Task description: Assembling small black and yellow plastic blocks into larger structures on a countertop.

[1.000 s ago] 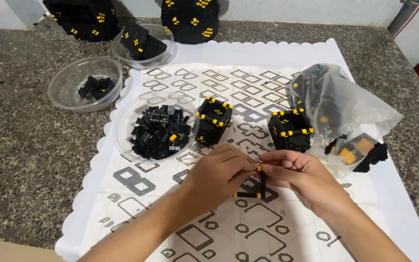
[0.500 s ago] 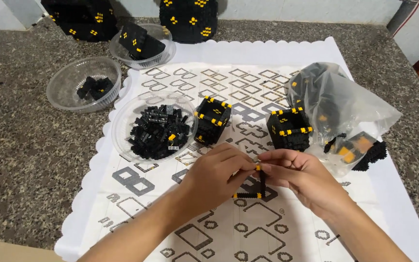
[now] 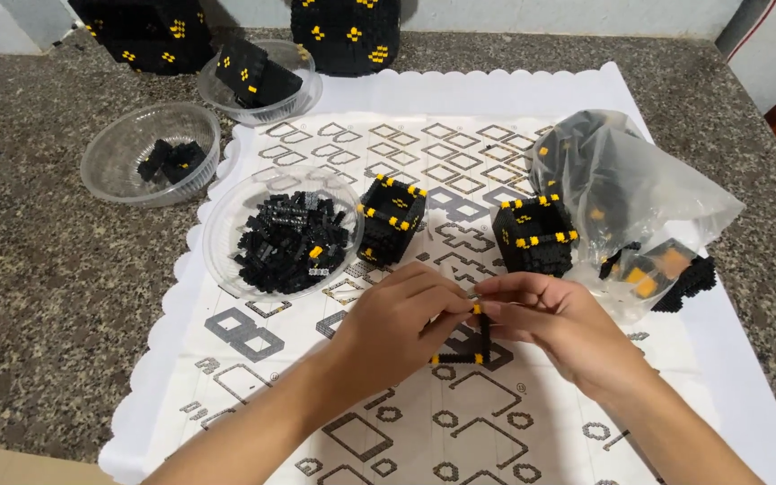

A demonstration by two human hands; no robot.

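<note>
My left hand (image 3: pixel 401 323) and my right hand (image 3: pixel 559 328) meet over the patterned white mat (image 3: pixel 424 422). Together they pinch a small L-shaped frame of black mini bricks with yellow corners (image 3: pixel 471 352). Its upright edge sits between my fingertips and its bottom edge hangs just above the mat. Behind my hands stand two open black cubes with yellow corners, one (image 3: pixel 391 218) at the centre and one (image 3: pixel 536 235) to the right. A clear bowl (image 3: pixel 226 260) full of loose black bricks lies left of the centre cube.
A crumpled clear bag (image 3: pixel 648 193) with black and orange pieces lies at the right. Two more clear bowls (image 3: pixel 105 166) (image 3: pixel 303 90) with black pieces sit at the far left. Larger black brick builds (image 3: pixel 348 31) stand at the back of the granite counter (image 3: pixel 38 296).
Both hands stay almost in place on the small frame. Only my fingertips shift slightly along its upright edge.
</note>
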